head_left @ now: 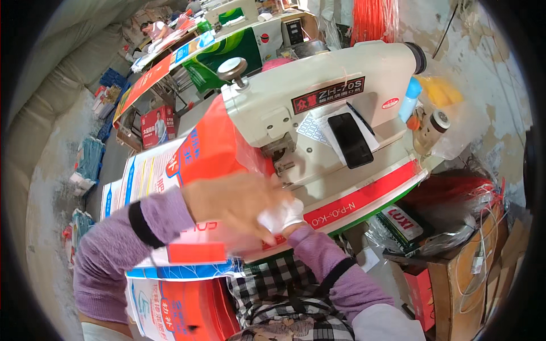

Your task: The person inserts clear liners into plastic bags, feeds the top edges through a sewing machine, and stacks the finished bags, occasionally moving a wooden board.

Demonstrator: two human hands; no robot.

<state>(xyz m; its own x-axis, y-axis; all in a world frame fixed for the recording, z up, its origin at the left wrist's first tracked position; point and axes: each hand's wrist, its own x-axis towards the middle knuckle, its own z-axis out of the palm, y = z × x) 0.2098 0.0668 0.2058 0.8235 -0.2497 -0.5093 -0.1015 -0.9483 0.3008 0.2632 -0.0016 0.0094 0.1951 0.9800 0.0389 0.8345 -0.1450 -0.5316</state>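
Note:
A large cream sewing machine (pixel 318 85) stands before me, its needle and presser foot (pixel 282 162) at the left end. Beside it, a red and white printed woven sack (pixel 213 148) lies on other sacks, one edge close to the presser foot. My left hand (pixel 230 202) reaches across this sack, smeared by motion, so its fingers cannot be read. Just right of it and partly covered by it is my right hand (pixel 284 217), with white glove-like fabric over it. The two hands overlap in front of the needle; whether either grips the sack's edge is hidden.
A black phone (pixel 349 140) and a pen (pixel 360 113) lie on papers on the machine bed. Bottles (pixel 432 131) stand at its right end. More folded sacks (pixel 182 310) are stacked below left. A wooden box (pixel 463 278) sits lower right. Another person (pixel 156 29) works far back.

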